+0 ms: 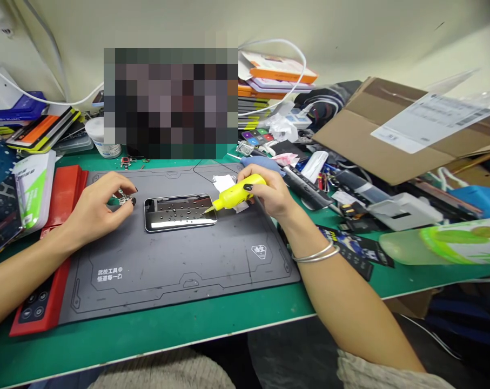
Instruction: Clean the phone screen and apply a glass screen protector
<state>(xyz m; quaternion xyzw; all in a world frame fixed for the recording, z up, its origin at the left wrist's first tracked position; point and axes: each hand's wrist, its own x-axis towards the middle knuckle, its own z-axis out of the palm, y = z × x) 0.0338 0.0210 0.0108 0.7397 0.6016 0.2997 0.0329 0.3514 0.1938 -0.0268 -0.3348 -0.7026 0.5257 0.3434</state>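
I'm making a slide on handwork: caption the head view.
Right hand holding a yellow squeeze bottle, tip over a droplet-dotted smartphone on a grey work mat.

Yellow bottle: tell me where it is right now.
Near the middle of the head view, the yellow bottle is held in the right hand, its nozzle at the right end of the phone on the grey mat.

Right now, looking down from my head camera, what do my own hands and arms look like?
Both your left hand and right hand are ungloved, with glossy black nail polish showing. Slim silver bangles circle your right wrist; your left wrist shows none. A greyish-beige knit sleeve shows by your right elbow; no left sleeve is in view.
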